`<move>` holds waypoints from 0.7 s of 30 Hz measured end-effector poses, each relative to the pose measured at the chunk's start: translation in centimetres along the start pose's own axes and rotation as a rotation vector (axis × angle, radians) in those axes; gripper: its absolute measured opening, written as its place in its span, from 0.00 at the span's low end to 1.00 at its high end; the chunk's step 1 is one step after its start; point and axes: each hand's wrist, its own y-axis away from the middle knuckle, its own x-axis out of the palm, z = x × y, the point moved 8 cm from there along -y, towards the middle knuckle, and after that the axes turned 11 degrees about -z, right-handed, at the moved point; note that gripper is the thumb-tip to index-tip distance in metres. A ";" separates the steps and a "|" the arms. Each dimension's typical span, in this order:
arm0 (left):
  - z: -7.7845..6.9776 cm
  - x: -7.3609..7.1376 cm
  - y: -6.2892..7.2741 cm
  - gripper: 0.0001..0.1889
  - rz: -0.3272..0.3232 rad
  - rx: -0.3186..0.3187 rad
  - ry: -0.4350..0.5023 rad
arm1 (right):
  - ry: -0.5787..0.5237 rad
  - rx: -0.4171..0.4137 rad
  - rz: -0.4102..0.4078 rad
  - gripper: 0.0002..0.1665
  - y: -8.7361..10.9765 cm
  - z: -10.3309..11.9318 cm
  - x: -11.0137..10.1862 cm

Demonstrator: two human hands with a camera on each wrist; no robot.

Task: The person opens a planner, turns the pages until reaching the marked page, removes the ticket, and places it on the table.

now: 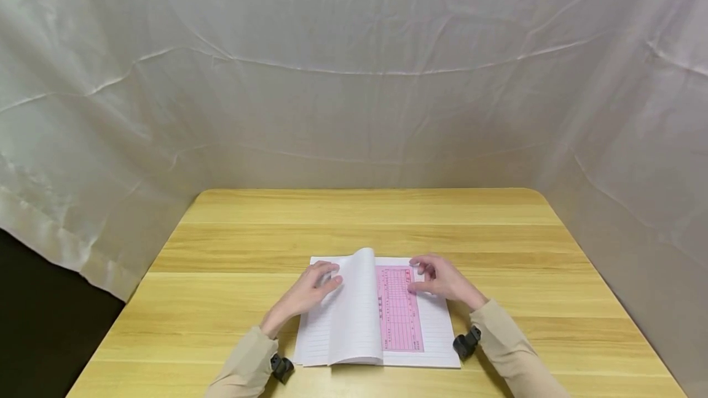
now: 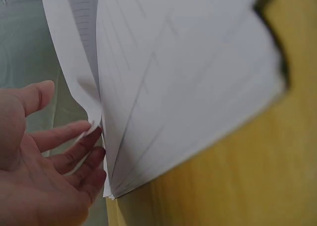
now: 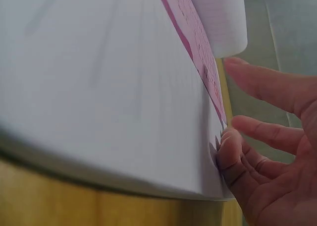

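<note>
**Near the tabletop's front edge, a notebook mid-turn**

Near the front edge of the wooden tabletop (image 1: pixel 365 220), my left hand (image 1: pixel 310 292) props a curling leaf (image 1: pixel 354 300) of the open notebook (image 1: pixel 431 336), fingers loosely spread beneath the paper, seemingly to keep it from falling. My right hand (image 1: pixel 442 280) rests relaxed fingertips on the pink printed page (image 1: pixel 399 309), apparently pinning it flat. Spine and long axis run from front edge toward the far edge.

I'm looking into a makeshift recording booth: white sheeting (image 1: pixel 354 78) draped around one bare wooden table (image 1: pixel 365 226).
</note>
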 end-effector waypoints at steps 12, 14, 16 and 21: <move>-0.4 0.2 0.4 0.39 0.027 -0.033 -0.184 | 0.001 0.105 0.067 0.38 -0.4 -0.1 0.5; -1.1 0.8 0.5 0.43 0.067 -0.005 -0.192 | 0.004 0.106 0.072 0.38 -0.5 -0.1 0.5; -1.9 1.5 0.6 0.45 0.119 0.043 -0.191 | 0.007 0.107 0.077 0.39 -0.5 -0.1 0.6; -3.5 3.5 1.0 0.43 0.275 0.172 -0.185 | 0.011 0.102 0.078 0.39 -0.6 0.0 0.7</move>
